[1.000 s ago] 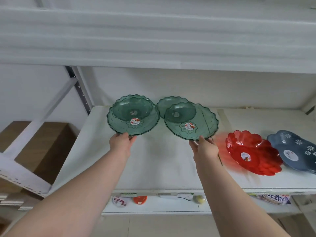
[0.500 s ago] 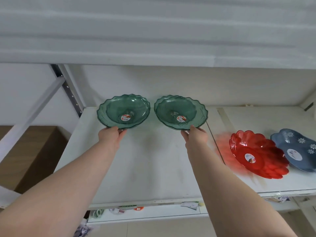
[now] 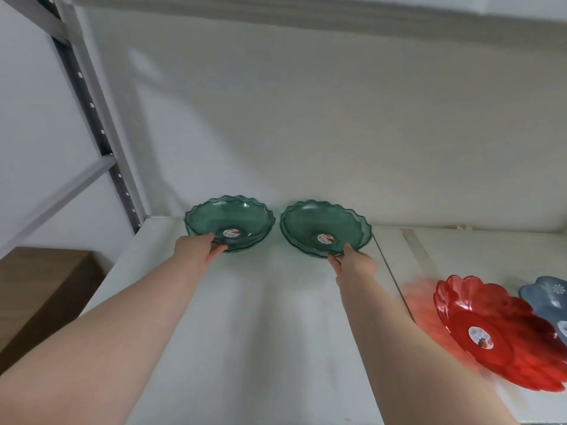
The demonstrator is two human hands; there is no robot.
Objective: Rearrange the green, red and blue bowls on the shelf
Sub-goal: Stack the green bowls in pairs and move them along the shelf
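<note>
Head view, hands: left hand (image 3: 201,247) pinching near rim of left green bowl (image 3: 229,223); right hand (image 3: 352,261) pinching near rim of right green bowl (image 3: 325,228), thumb on top of rim, fingers curled beneath.

Head view, green bowls: side by side at back of shelf (image 3: 260,332), close to the wall (image 3: 337,133), rims near each other with a narrow gap between. Each looks like a nested pair, double rim lines visible; exact count unclear.

Head view, red bowl (image 3: 497,335): on shelf to the right, well apart from the green ones, near the front edge.

Head view, blue bowl (image 3: 546,299): just behind and right of red, rims overlapping in this view.

Risk, rim grip: one-edge pinch only; slippery-looking plastic could tip or slide out if lifted by that edge.

Risk, nesting: if stacked, lower bowl may separate and drop when upper is raised.

Risk, collision: small gap between green rims, wall close behind; a push further back or inward could knock one against the other.

Risk, red bowl: placement near shelf front leaves it open to a brush from the right forearm.

Hidden: left fingertips behind the bowl wall; undersides of both green bowls, contact with shelf not confirmable.

Cut off: blue bowl by right frame edge; red bowl's lower rim partly.

Unclear: sticker print in bowl centres; red glow left of red bowl blurred.
</note>
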